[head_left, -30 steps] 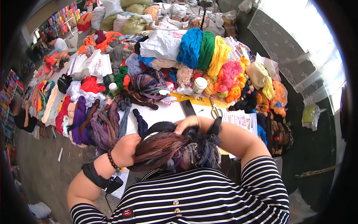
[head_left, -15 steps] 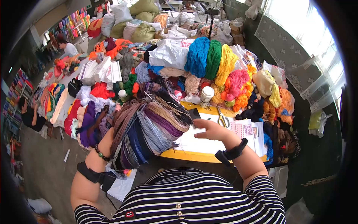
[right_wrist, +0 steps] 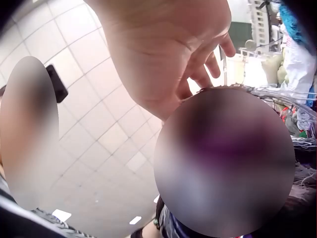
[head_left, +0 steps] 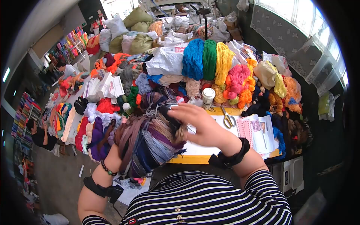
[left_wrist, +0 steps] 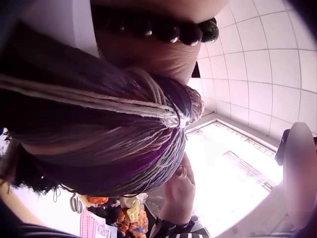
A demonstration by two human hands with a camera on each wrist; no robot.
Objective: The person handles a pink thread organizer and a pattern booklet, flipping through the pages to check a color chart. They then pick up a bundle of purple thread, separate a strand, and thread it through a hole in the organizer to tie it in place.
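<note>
A big bundle of mixed yarn, purple, navy, brown and tan, is held up in front of the person's body, left of the middle, overlapping the near edge of the table in the head view. The left hand goes in behind the strands from the left; its fingers are hidden by the yarn, so how tightly they close cannot be told. In the left wrist view the strands draw together at a tied point beside that wrist and fan out from it. The right hand is well open, its fingers long and mostly straight, laid along the bundle's upper right edge; whether the tips catch any strands cannot be made out. Right of the bundle, a strip of white tabletop runs under the right forearm to the yellow front edge. Scissors lie just beyond that forearm, with printed papers to their right reaching close to the front edge. A white jar stands behind the right hand, before heaped yarn that bounds the far side. On the left, a purple skein crowds near the bundle. Between the yellow edge and the striped shirt runs a dark gap.
</note>
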